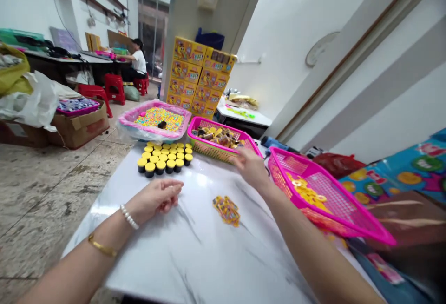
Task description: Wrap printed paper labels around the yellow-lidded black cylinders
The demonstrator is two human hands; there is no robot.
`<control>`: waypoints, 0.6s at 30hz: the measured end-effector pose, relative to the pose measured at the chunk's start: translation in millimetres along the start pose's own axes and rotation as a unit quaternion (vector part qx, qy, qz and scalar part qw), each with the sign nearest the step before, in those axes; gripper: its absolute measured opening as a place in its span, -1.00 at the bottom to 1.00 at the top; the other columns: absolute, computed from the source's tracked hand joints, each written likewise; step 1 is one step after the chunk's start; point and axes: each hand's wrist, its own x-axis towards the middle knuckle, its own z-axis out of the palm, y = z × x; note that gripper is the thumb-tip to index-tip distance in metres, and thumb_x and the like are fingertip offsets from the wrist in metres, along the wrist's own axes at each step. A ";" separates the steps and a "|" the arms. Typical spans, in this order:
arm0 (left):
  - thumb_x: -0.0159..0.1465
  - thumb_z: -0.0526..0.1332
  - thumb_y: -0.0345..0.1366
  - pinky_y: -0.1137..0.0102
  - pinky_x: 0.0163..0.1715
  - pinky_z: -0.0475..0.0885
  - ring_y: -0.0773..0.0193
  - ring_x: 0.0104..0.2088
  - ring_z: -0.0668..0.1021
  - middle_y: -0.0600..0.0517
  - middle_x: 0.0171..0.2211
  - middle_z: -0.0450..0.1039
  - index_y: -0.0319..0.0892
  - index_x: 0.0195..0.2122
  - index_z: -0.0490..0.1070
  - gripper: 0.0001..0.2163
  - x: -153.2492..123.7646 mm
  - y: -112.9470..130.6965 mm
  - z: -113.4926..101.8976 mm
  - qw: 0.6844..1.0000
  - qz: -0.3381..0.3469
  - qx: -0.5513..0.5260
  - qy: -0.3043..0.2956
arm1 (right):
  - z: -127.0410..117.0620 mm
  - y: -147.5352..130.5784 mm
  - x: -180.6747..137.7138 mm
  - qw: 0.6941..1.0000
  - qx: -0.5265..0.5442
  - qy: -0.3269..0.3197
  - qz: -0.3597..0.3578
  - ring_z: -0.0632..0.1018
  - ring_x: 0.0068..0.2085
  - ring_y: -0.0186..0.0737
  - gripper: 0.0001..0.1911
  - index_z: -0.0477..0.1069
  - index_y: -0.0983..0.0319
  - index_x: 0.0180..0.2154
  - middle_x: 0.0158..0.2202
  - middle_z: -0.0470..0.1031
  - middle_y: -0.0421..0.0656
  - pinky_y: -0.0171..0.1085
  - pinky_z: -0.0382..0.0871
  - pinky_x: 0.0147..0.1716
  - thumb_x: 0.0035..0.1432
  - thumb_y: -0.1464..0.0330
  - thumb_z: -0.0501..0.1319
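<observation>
I see yellow-topped black cylinders (160,165) ranked far left, the far pink plastic basket (209,144) unemptied, my left hand (162,195) half-curled, seemingly empty, my right hand (251,168)'s grip unclear.

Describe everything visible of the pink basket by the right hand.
The basket looks plastic, with a bright pink rim, perforated walls and a yellow-green lower outside. It sits upright on the white marbled table, between a pink-rimmed tub and another pink basket. Small brown and yellow pieces are heaped inside. The right hand is at its near rim; contact is unclear.
</observation>
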 end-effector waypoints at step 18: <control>0.04 0.44 -0.07 0.51 -0.66 0.05 0.51 -0.69 0.27 0.10 -0.61 0.41 -0.31 -0.32 0.52 -0.63 -2.3 4.7 1.1 0.998 0.016 0.053 0.039 | 2.9 -6.1 -114.3 0.970 0.140 -0.200 -0.009 0.53 -0.31 -0.21 -0.87 0.54 0.19 -0.33 -0.34 0.51 -0.12 -0.22 0.43 -0.27 0.21 0.32 0.24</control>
